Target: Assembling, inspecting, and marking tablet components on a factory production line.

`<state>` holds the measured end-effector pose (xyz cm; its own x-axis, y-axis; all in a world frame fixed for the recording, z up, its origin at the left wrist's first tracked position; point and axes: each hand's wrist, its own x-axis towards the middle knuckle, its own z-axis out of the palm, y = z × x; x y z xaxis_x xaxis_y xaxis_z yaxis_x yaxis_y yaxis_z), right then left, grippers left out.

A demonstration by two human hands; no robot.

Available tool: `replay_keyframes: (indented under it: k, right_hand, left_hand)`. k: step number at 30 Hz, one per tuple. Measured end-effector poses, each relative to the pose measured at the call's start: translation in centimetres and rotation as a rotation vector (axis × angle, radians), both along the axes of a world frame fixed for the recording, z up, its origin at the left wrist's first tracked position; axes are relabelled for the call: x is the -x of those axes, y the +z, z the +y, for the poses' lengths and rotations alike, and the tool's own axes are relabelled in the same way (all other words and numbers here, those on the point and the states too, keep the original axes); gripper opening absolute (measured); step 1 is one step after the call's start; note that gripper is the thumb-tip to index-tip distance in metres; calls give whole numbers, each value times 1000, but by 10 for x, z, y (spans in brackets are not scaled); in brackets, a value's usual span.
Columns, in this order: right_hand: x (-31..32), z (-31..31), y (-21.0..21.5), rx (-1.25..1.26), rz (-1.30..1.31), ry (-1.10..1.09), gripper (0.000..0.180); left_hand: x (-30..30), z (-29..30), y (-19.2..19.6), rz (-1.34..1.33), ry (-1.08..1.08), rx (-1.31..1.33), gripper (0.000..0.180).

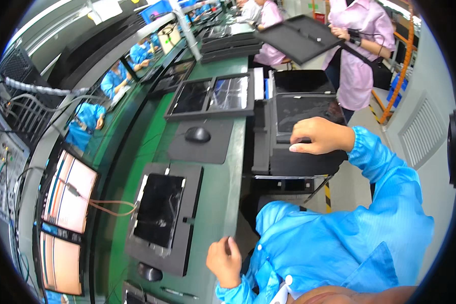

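While the left hand point(224, 261) curls around nothing visible, well apart from the tray stack point(304, 162), the right hand point(319, 137), bent and empty, is nearer the stack's glossy panel point(301, 107), just beyond its fingers, lying crosswise, contact unclear.

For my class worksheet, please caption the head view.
Right hand by black trays, left hand by a green bench bearing a dark screen.

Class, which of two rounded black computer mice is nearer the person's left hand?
The rounded black mouse at the lower left; the upper mouse, on a dark rectangular mat, is farther from that hand.
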<state>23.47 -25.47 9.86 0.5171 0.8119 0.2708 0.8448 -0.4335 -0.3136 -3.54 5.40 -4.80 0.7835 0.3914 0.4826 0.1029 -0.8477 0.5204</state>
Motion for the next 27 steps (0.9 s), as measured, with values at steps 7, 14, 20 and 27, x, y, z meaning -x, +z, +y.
replay_keyframes:
  k: [7,14,20,27]
  right_hand:
    - [10,63,-33,-84,123,156,37]
    - [-98,297,196,-498,-227,194,65]
    - [-134,416,281,-350,-559,-150,56]
    - [-184,502,299,-725,-1011,-42,74]
  left_hand:
    - [0,-5,3,2,-4,51,6]
    - [9,-5,3,1,85,87,10]
    - [9,-5,3,-70,200,187,10]
    - [4,-2,6,-92,169,254,8]
